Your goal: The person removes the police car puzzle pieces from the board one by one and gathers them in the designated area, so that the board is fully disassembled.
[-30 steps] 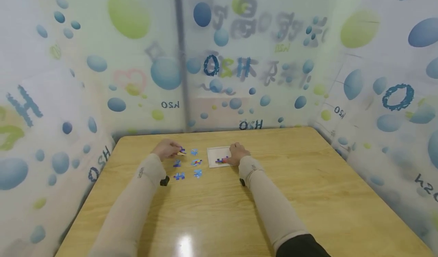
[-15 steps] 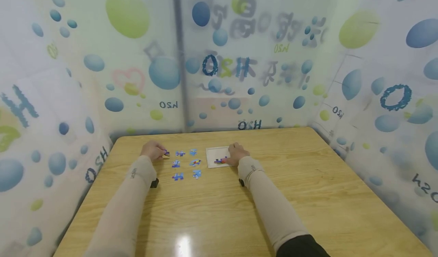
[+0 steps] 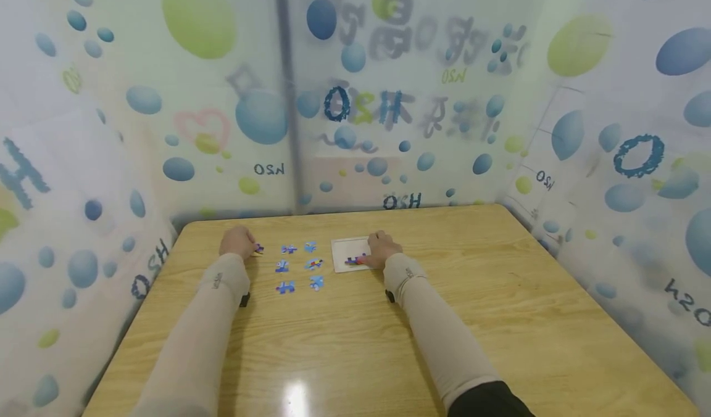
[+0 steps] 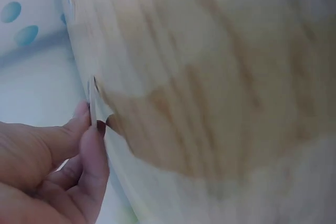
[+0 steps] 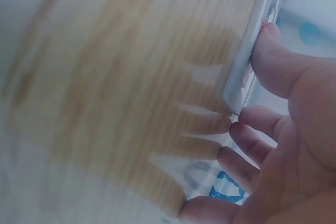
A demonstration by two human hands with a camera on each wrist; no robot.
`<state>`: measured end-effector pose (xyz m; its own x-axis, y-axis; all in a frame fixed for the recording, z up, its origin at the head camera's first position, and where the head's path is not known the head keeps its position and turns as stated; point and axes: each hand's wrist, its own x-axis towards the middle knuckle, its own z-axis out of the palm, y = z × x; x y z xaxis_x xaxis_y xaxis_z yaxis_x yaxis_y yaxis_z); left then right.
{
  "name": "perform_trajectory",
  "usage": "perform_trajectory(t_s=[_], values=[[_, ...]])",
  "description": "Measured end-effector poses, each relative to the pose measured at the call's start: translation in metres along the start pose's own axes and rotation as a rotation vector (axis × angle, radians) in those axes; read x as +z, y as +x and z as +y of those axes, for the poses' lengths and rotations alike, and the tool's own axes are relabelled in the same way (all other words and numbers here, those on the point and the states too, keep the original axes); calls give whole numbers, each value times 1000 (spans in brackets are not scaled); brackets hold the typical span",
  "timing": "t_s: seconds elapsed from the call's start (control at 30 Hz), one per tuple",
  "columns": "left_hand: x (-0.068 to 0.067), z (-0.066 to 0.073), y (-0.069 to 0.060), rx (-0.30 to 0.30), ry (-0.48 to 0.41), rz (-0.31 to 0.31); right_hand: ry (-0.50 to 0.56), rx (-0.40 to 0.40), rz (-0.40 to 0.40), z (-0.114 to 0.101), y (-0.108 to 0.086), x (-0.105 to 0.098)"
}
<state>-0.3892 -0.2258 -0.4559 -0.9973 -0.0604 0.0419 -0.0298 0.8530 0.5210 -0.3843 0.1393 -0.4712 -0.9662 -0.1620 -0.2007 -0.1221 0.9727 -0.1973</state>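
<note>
My left hand (image 3: 237,243) pinches a small purple-blue jigsaw piece (image 3: 258,248) between thumb and fingers at the table's far left. Seen edge-on in the left wrist view, that piece (image 4: 93,103) stands thin between the fingertips, close to the tabletop. The right hand (image 3: 384,249) holds the right side of a white puzzle tray (image 3: 344,247). In the right wrist view its thumb lies over the tray (image 5: 244,61), with the index fingertip at a corner and the other fingertips on the table. Blue and red joined pieces (image 3: 353,260) lie in the tray's lower part, partly hidden by the thumb.
Several loose blue jigsaw pieces (image 3: 285,287) lie in two columns between the left hand and the tray. The wooden table (image 3: 344,343) meets a patterned curtain (image 3: 355,182) at its far edge. Similar sheets hang at both sides.
My left hand has moved left with its piece, away from the loose pieces, uncovering another one in the back row. The right hand stays on the tray. The head view has shifted slightly.
</note>
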Motion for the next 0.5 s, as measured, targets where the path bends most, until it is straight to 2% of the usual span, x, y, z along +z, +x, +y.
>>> perform_trajectory(t_s=[0.13, 0.37, 0.5], values=[[1, 1, 0, -11, 29, 20, -7, -10, 6, 0, 1, 1], [2, 0, 2, -55, 90, 1, -11, -18, 2, 1, 1, 2], [0, 3, 2, -49, 146, 4, -3, -16, 8, 3, 1, 1]])
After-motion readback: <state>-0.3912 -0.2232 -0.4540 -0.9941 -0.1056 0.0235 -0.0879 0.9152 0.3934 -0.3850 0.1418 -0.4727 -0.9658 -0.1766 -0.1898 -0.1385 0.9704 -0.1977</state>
